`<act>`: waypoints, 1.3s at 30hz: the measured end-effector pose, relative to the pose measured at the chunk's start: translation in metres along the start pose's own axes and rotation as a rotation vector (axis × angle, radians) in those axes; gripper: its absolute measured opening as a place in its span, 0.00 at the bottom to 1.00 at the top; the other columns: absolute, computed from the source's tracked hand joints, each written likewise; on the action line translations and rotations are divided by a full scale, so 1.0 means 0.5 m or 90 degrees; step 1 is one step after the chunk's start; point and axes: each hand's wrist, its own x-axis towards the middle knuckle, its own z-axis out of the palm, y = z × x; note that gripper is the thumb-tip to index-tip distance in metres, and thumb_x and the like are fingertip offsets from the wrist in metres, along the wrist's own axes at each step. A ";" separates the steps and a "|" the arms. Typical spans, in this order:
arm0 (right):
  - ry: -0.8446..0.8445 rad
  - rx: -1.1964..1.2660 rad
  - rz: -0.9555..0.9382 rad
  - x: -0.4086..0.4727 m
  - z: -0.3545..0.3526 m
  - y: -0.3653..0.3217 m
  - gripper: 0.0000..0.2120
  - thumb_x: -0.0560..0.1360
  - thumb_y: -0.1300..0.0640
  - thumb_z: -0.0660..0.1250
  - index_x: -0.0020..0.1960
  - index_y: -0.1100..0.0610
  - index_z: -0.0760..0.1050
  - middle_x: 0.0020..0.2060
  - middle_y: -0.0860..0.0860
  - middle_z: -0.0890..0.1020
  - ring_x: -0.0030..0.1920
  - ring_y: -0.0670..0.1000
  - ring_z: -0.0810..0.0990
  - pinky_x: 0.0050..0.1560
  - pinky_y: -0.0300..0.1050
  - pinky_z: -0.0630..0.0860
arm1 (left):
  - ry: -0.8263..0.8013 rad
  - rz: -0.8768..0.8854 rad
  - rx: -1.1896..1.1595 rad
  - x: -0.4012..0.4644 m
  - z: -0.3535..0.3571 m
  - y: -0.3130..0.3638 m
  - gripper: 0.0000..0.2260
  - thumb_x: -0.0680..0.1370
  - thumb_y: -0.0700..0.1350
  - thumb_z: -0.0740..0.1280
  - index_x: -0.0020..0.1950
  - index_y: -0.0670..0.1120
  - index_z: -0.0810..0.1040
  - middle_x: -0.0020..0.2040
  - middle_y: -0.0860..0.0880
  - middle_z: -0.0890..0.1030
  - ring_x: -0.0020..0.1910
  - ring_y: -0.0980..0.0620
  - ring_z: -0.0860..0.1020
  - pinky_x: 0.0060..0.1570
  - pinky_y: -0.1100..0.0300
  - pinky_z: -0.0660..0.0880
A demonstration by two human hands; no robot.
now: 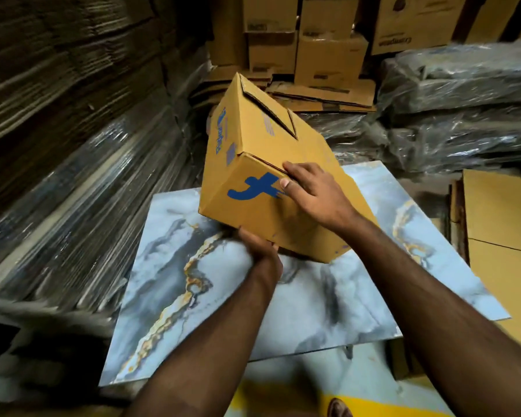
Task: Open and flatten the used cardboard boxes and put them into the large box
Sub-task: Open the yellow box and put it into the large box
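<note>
A yellow-brown cardboard box (253, 139) with blue print is held tilted above a marble-patterned slab (313, 296). The box's far flaps stand partly open. My left hand (260, 246) grips the box's lower near edge from underneath, fingers hidden below it. My right hand (313, 191) lies on the near top face, fingers curled over the flap's edge beside the blue logo.
Plastic-wrapped stacks of flat cardboard (73, 191) rise at the left, and dark wrapped bundles (463, 100) lie at the right. Stacked brown cartons (328, 40) stand behind. Flat cardboard sheets (506, 230) lie at the right edge.
</note>
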 end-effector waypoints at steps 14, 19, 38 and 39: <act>-0.115 -0.155 0.124 -0.017 0.086 0.078 0.18 0.77 0.42 0.62 0.58 0.52 0.80 0.51 0.54 0.78 0.55 0.56 0.76 0.54 0.56 0.75 | -0.045 -0.334 -0.022 -0.074 -0.012 -0.065 0.39 0.79 0.69 0.46 0.77 0.41 0.62 0.77 0.38 0.63 0.76 0.40 0.62 0.73 0.44 0.61; -0.092 0.366 0.217 -0.068 0.093 0.157 0.15 0.84 0.53 0.58 0.60 0.60 0.80 0.50 0.48 0.84 0.50 0.43 0.80 0.54 0.42 0.75 | -0.056 -0.302 0.149 -0.057 0.006 -0.049 0.32 0.82 0.64 0.47 0.69 0.39 0.69 0.69 0.38 0.73 0.70 0.40 0.72 0.66 0.46 0.69; 0.354 0.648 0.436 -0.044 0.066 0.158 0.11 0.82 0.57 0.58 0.49 0.55 0.79 0.45 0.54 0.85 0.43 0.49 0.81 0.37 0.41 0.70 | -0.221 0.289 0.855 0.003 0.093 0.119 0.07 0.78 0.52 0.61 0.47 0.50 0.75 0.46 0.48 0.77 0.48 0.44 0.76 0.45 0.56 0.71; 0.354 0.626 0.438 -0.042 0.056 0.165 0.11 0.82 0.57 0.58 0.49 0.54 0.79 0.45 0.53 0.85 0.43 0.48 0.81 0.36 0.41 0.69 | -0.197 0.291 0.937 0.014 0.106 0.112 0.11 0.78 0.56 0.61 0.54 0.50 0.75 0.55 0.46 0.76 0.56 0.43 0.74 0.53 0.54 0.71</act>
